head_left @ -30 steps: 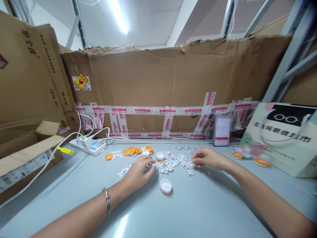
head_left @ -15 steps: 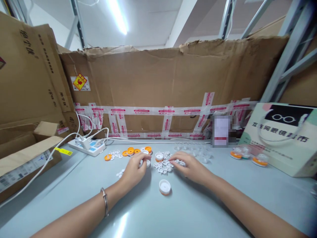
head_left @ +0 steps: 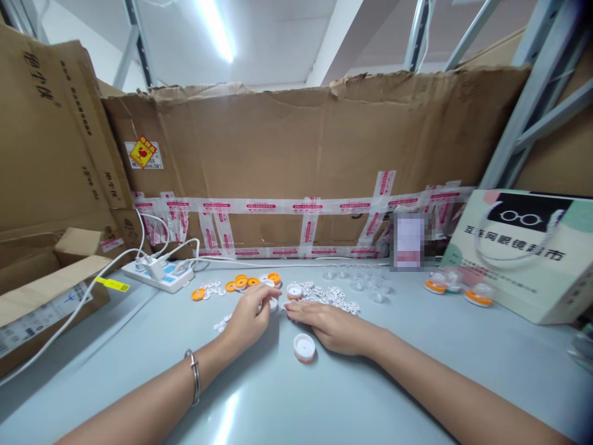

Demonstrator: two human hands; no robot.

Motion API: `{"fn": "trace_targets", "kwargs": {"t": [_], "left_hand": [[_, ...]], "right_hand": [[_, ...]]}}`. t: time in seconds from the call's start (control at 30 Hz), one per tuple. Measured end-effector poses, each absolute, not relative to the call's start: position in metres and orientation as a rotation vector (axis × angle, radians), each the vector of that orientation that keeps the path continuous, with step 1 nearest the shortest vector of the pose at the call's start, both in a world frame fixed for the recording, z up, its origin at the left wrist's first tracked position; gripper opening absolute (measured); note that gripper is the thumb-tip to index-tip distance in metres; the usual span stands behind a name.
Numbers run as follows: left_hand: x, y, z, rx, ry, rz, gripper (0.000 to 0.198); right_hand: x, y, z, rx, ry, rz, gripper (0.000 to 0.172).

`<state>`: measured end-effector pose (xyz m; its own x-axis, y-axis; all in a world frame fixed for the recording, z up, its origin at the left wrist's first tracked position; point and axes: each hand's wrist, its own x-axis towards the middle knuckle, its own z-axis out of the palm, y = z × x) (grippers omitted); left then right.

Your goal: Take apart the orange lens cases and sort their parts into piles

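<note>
My left hand [head_left: 250, 314] is curled, with a white round part [head_left: 273, 305] between its thumb and fingers. My right hand [head_left: 330, 326] lies low and flat, fingers stretched out over the near left side of a pile of small white gear-like pieces [head_left: 340, 298]; its fingertips touch or cover some of them. Behind those fingertips stands a white-and-orange round piece [head_left: 294, 291]. Nearer to me, a white cup-shaped part with an orange base [head_left: 304, 348] sits between my forearms. Orange discs [head_left: 241, 282] lie beyond my left hand, and small white discs [head_left: 221, 324] lie beside it.
Clear plastic domes [head_left: 376, 295] are spread at the back right. Several capped orange assemblies [head_left: 479, 295] stand by a paper bag [head_left: 514, 259]. A power strip [head_left: 160, 275] with cables and an open carton [head_left: 50, 296] are on the left. A large cardboard sheet [head_left: 278, 148] closes the back.
My right hand has moved left and lowered flat over the near side of the gear pile, which now looks more spread out. My left hand stays in place with the white part.
</note>
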<state>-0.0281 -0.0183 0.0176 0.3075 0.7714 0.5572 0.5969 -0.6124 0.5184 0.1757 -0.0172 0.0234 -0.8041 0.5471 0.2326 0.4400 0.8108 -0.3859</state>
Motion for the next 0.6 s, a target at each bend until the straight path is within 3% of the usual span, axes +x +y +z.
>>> {"fn": "trace_targets", "kwargs": {"t": [0.2, 0.3, 0.4, 0.5, 0.6], "left_hand": [[-0.028, -0.026, 0.025, 2.437, 1.113, 1.072, 0.022], [-0.026, -0.035, 0.031, 2.513, 1.007, 0.869, 0.022], [-0.023, -0.044, 0.032, 2.582, 0.948, 0.647, 0.010], [-0.018, -0.047, 0.027, 2.596, 0.980, 0.560, 0.030], [-0.015, -0.045, 0.020, 2.560, 1.066, 0.580, 0.038]], "right_hand": [[0.186, -0.018, 0.031, -0.855, -2.646, 0.377, 0.041], [0.191, -0.024, 0.039, -0.876, -2.540, 0.388, 0.033], [0.188, -0.035, 0.046, -0.910, -2.481, 0.470, 0.018], [0.180, -0.042, 0.045, -0.994, -2.526, 0.566, 0.034], [0.174, -0.042, 0.038, -1.043, -2.526, 0.640, 0.034]]}}
